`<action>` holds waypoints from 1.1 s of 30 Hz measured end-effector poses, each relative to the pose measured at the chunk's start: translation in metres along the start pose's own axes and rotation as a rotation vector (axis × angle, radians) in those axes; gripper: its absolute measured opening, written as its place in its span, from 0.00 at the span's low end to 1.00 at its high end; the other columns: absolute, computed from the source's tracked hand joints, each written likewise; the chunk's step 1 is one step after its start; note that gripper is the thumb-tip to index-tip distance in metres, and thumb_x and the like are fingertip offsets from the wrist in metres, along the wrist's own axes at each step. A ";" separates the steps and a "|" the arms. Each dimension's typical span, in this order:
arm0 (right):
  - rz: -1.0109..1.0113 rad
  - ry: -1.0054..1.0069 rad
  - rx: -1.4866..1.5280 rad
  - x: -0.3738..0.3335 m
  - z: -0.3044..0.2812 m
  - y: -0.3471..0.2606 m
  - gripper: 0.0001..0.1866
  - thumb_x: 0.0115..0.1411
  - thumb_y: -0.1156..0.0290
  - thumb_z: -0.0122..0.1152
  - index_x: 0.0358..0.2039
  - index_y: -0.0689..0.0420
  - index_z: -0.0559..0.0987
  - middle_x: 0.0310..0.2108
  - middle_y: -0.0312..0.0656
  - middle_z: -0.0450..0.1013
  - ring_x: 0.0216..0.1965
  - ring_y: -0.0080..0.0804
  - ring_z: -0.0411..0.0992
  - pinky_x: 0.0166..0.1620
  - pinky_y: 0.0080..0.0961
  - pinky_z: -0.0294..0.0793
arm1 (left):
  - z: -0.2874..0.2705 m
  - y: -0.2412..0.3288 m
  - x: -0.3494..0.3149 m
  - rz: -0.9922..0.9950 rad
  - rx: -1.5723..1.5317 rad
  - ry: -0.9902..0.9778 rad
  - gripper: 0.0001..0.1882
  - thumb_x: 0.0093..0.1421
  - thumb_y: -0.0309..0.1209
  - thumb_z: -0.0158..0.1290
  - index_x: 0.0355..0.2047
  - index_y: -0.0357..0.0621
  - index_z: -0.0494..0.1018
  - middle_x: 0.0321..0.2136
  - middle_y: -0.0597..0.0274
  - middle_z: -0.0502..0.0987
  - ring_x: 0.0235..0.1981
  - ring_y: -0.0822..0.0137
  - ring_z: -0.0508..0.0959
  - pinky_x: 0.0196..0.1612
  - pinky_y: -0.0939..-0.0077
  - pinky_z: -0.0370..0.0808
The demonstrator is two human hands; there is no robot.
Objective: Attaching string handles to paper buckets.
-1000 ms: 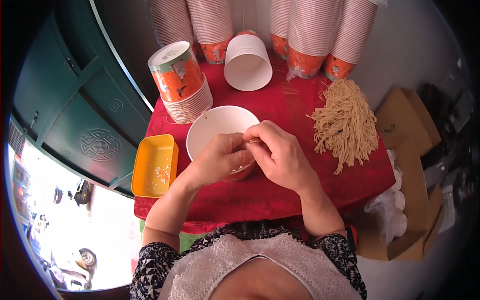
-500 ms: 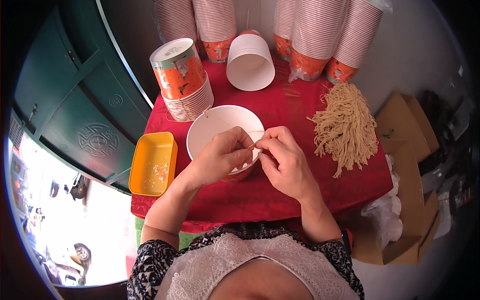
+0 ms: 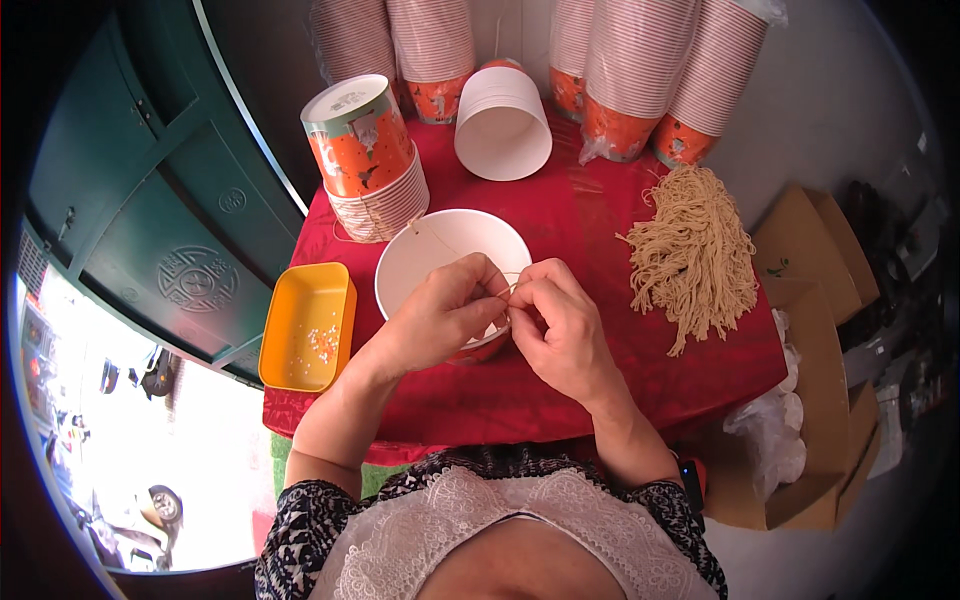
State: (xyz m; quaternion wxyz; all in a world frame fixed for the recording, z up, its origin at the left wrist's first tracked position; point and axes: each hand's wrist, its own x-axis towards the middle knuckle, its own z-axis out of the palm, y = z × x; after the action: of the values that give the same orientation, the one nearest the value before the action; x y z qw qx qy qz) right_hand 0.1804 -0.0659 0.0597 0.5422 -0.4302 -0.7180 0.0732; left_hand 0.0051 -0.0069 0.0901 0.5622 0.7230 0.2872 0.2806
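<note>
A white paper bucket [image 3: 405,265] stands upright before me, its mouth facing up. A thin beige string [image 3: 437,234] runs from a hole near its far left rim across the opening to my fingers. My left hand [image 3: 452,308] pinches the string over the near right side of the rim. Close against it, my right hand [image 3: 553,315] is also closed on the string, and a small loop shows between the two sets of fingertips. The fingers hide the near rim hole and the exact crossing of the string.
Left of the bucket sits a yellow tray [image 3: 275,330] with small white and orange bits. Behind it stand upturned orange buckets [image 3: 360,160]. A bucket on its side [image 3: 503,140] and wrapped stacks [image 3: 640,70] fill the back. Beige strings [image 3: 690,255] lie at right, beside a cardboard box [image 3: 830,390].
My right hand has shifted slightly left and its fingers have drawn in closer to my left fingertips. A small loop of string now shows above them. The bucket stays in place.
</note>
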 end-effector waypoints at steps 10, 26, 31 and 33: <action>0.028 0.039 0.028 -0.006 0.004 -0.005 0.11 0.48 0.87 0.62 0.30 0.62 0.72 0.34 0.45 0.69 0.32 0.42 0.73 0.33 0.34 0.75 | -0.003 -0.006 0.005 -0.049 0.051 0.001 0.03 0.61 0.22 0.53 0.34 0.37 0.71 0.28 0.67 0.73 0.30 0.77 0.72 0.33 0.82 0.70; -0.088 0.054 -0.007 -0.008 -0.001 0.001 0.09 0.49 0.85 0.65 0.31 0.63 0.75 0.34 0.44 0.69 0.33 0.41 0.73 0.34 0.33 0.74 | -0.007 0.005 0.001 -0.104 0.014 -0.056 0.06 0.58 0.18 0.57 0.35 0.36 0.72 0.30 0.66 0.75 0.31 0.77 0.75 0.34 0.82 0.73; -0.085 0.062 -0.088 -0.001 0.001 0.014 0.07 0.51 0.84 0.63 0.32 0.64 0.78 0.34 0.44 0.69 0.34 0.40 0.72 0.35 0.33 0.74 | 0.000 0.002 -0.003 0.075 0.190 0.003 0.08 0.56 0.16 0.56 0.35 0.37 0.71 0.28 0.68 0.74 0.30 0.77 0.74 0.33 0.80 0.72; -0.080 0.053 -0.083 0.000 0.001 0.015 0.07 0.51 0.84 0.63 0.32 0.64 0.78 0.34 0.44 0.69 0.34 0.40 0.72 0.35 0.33 0.74 | 0.004 0.000 -0.005 0.154 0.280 0.028 0.09 0.55 0.16 0.56 0.35 0.37 0.70 0.27 0.68 0.73 0.30 0.76 0.74 0.33 0.79 0.72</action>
State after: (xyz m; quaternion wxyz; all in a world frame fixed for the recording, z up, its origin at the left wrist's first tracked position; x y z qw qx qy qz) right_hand 0.1872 -0.0562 0.0508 0.5452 -0.4252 -0.7225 0.0103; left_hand 0.0043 -0.0135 0.0892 0.4288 0.8101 0.2750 0.2902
